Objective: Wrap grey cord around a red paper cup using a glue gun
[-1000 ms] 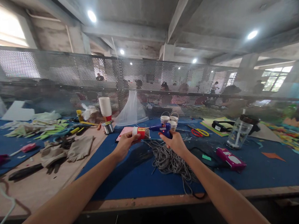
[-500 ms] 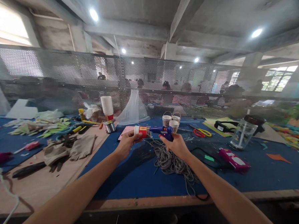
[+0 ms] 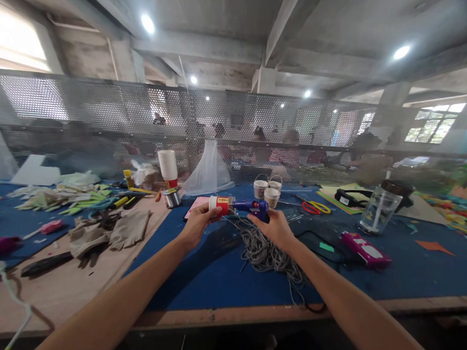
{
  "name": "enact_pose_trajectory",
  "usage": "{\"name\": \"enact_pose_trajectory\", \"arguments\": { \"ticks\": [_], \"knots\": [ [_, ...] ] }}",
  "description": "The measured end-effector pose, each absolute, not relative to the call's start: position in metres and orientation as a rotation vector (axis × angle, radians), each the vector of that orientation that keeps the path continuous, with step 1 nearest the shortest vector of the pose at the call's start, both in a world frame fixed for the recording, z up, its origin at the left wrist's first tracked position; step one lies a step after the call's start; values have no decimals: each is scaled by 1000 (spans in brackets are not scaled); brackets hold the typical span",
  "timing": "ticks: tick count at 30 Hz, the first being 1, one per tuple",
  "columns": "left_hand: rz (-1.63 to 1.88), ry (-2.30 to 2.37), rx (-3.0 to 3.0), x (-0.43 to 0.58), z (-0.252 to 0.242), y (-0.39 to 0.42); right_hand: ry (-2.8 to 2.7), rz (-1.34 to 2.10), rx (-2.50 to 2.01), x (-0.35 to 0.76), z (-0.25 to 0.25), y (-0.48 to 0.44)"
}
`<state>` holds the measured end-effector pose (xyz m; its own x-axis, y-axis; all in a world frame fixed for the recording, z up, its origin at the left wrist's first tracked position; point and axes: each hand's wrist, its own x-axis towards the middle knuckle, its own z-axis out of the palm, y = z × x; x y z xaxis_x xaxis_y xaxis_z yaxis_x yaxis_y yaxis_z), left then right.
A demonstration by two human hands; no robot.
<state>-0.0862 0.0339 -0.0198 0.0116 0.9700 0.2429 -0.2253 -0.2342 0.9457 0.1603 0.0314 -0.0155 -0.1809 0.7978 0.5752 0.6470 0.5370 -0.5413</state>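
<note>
A red and white paper cup (image 3: pixel 221 205) lies on its side in the grip of my left hand (image 3: pixel 200 221), its white rim toward the left. My right hand (image 3: pixel 274 226) is wrapped round a blue glue gun (image 3: pixel 258 207), whose nozzle points left at the cup's right end. Whether the nozzle touches the cup cannot be made out. Below the gun, a tangled heap of grey cord (image 3: pixel 264 251) lies on the blue mat (image 3: pixel 207 281). Just behind my right hand stand three small cups with wire handles (image 3: pixel 271 194).
Stacked paper cups (image 3: pixel 168 165) stand behind a wire spool (image 3: pixel 172 197). Gloves (image 3: pixel 130 229) lie left. On the right are scissors (image 3: pixel 315 207), a purple box (image 3: pixel 366 250) and a glass jar (image 3: pixel 379 209). A perforated screen (image 3: pixel 230 112) runs across the back, people beyond it.
The glue gun and my right hand have shifted very slightly; the gun's nozzle sits a little lower against the cup's end. My left hand keeps its hold.
</note>
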Motion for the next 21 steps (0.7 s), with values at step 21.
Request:
{"name": "enact_pose_trajectory", "arguments": {
  "ticks": [21],
  "knots": [
    [1452,898,1243,-84,-15,30,-1982,80,-1215,162,-16,32]
  ]
}}
